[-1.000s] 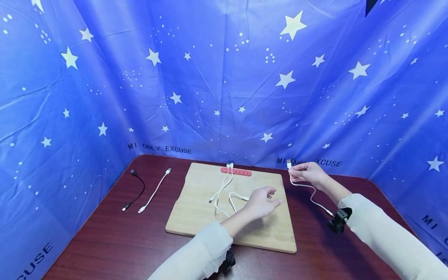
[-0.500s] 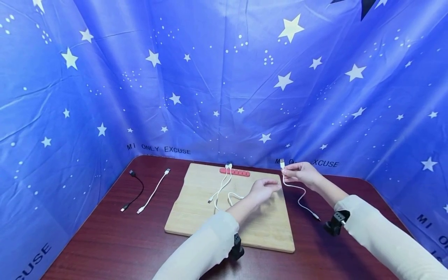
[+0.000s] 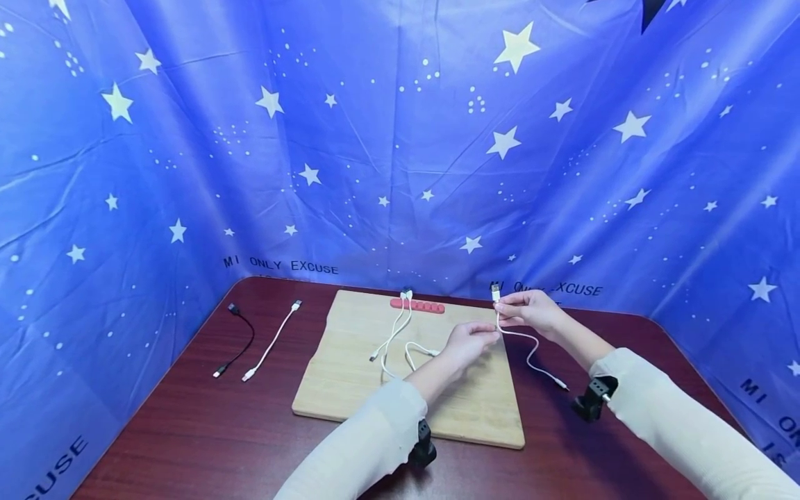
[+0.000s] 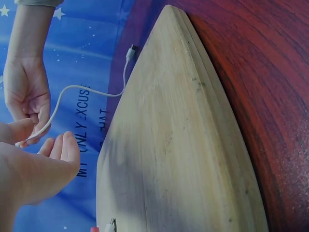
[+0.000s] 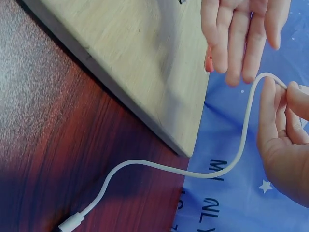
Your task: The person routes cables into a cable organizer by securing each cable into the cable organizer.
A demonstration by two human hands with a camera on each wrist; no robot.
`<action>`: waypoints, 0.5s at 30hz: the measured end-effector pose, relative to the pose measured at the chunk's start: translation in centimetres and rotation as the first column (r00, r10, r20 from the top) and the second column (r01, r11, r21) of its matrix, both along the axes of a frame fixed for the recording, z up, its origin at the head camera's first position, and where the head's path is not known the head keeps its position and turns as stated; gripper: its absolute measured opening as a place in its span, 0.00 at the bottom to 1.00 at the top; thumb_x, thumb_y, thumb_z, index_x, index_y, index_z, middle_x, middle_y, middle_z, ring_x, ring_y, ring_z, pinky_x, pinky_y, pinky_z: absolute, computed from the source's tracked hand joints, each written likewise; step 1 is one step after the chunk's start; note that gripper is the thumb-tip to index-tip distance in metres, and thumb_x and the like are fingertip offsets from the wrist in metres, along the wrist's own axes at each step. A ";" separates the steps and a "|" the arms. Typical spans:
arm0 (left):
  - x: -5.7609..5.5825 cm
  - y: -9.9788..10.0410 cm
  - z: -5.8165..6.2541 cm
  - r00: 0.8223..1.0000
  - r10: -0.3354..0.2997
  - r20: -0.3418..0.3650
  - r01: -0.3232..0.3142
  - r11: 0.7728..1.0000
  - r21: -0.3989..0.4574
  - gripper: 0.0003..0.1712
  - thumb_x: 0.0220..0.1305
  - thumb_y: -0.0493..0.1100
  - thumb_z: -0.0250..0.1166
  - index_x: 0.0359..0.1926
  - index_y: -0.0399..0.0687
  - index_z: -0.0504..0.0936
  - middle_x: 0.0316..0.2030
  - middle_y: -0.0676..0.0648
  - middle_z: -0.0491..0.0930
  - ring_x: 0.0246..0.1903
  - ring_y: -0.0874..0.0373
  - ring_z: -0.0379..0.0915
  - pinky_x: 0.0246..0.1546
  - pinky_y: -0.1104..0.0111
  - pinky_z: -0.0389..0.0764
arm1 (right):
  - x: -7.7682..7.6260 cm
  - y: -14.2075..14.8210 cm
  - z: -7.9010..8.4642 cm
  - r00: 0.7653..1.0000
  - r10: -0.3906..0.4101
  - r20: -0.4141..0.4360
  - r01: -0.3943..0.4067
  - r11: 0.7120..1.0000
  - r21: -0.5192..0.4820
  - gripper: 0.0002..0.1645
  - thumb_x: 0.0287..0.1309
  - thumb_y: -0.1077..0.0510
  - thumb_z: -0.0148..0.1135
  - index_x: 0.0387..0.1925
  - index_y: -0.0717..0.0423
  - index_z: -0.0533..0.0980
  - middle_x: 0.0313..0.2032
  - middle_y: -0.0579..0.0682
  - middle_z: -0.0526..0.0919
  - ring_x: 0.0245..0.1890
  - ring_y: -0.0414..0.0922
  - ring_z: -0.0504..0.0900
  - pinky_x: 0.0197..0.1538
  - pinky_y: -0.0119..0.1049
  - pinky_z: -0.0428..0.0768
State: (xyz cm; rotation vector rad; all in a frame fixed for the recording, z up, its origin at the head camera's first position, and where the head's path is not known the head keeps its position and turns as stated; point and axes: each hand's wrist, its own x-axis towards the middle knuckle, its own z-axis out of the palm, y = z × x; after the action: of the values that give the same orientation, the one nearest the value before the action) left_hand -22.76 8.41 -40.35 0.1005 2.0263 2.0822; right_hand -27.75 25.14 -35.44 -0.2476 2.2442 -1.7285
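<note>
Starry blue fabric [image 3: 387, 146] is backing the desk [image 3: 187, 417]; the right hand [image 3: 532, 310] is pinching a white USB cable [image 3: 496, 294] beside the straight-fingered left hand [image 3: 467, 344].

I read this as a curtained booth or staged corner: creased blue fabric [image 3: 375, 146] printed with stars and lettering hangs behind and along both sides of a dark red wood-grain table [image 3: 187, 430]. From my screen, I cannot tell whether a home, office or lab lies beyond that fabric.
</note>
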 end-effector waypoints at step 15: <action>0.4 0.1 -0.1 1.000 0.016 0.013 -0.016 1.000 0.017 0.17 0.62 0.37 0.63 0.51 0.34 0.80 0.44 0.39 0.85 0.45 0.48 0.83 0.49 0.62 0.83 | 0.5 -0.9 0.0 0.999 0.014 0.032 -0.015 1.000 0.016 0.14 0.62 0.66 0.58 0.46 0.74 0.75 0.26 0.40 0.85 0.29 0.33 0.84 0.42 0.28 0.86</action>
State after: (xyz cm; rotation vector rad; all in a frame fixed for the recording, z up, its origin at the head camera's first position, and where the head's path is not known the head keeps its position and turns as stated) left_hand -22.36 8.52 -40.45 0.0742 2.0084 2.1046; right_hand -27.27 24.26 -35.48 -0.2308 2.2278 -1.6943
